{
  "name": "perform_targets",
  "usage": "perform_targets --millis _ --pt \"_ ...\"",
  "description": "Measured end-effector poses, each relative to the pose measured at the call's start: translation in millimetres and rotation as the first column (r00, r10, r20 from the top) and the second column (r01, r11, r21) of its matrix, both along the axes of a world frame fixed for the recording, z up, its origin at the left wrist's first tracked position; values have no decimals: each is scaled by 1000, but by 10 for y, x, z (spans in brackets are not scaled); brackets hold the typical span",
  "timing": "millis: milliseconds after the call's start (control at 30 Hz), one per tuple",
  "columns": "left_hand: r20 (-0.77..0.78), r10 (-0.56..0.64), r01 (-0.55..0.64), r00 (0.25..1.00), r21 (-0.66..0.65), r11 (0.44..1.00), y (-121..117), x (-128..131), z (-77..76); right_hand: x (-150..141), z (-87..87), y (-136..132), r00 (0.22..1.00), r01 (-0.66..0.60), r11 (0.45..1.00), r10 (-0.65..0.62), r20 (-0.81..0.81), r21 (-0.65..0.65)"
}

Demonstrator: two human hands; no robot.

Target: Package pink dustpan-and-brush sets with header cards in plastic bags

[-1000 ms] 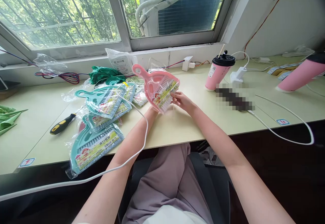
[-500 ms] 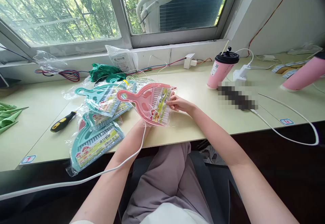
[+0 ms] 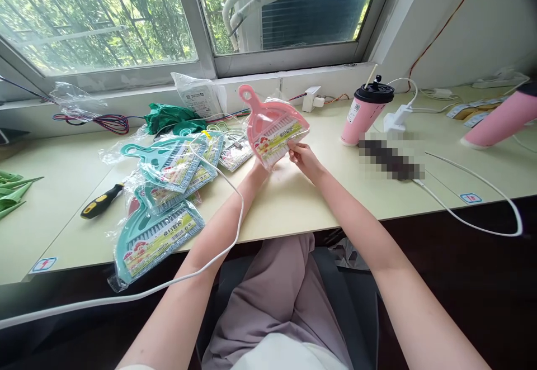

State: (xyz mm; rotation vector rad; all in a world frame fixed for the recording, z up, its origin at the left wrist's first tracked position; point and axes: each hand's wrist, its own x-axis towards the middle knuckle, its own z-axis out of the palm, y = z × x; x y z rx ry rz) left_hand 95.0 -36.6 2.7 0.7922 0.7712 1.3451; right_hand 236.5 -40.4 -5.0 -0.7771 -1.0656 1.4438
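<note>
A pink dustpan with a brush [image 3: 278,124], wrapped in clear plastic with a printed label, is held up over the desk, its looped handle pointing up and left. My right hand [image 3: 304,157] pinches its lower right edge between thumb and fingers. My left hand [image 3: 264,165] holds it from behind at the lower left; the set hides its fingers. To the left lie several similar turquoise dustpan-and-brush sets [image 3: 161,241] in plastic, overlapping in a pile. Behind my left forearm, another wrapped set [image 3: 235,155] lies partly covered.
A yellow-and-black screwdriver handle [image 3: 102,201] lies left of the pile. A white cable [image 3: 184,278] crosses over my left forearm. Green plastic [image 3: 172,119] lies at the back. On the right stand a pink lidded cup [image 3: 364,115] and a white charger plug [image 3: 396,119].
The pink set has moved up and slightly right and turned, so its handle swung from pointing left to pointing up. Both hands moved with it. The wrapped set behind it now shows.
</note>
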Motion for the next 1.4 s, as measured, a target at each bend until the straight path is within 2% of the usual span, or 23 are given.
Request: perform_targets --millis 100,167,400,733,900,1167,1400 --pt "20 -7 6 1000 46 999 63 -59 -16 94 -13 81 990 143 989 -142 13 -33" --pt "-15 -19 20 1000 92 996 108 -98 -46 133 -22 112 983 184 982 -183 33 -43" --pt "-139 109 -92 984 127 988 231 -115 -195 153 -20 114 972 144 986 -125 201 -84" --pt "-215 82 -34 973 219 975 237 -142 -302 197 -79 175 957 240 959 -208 200 -153" --pt "-212 57 -4 976 243 970 217 -137 -308 190 -33 159 948 262 950 -222 227 -168" --pt "-214 60 -22 975 177 984 186 -117 -266 170 26 127 931 306 935 -254 264 -180" --pt "-253 60 -15 965 176 984 164 -124 -251 164 40 116 930 312 933 -259 262 -182"
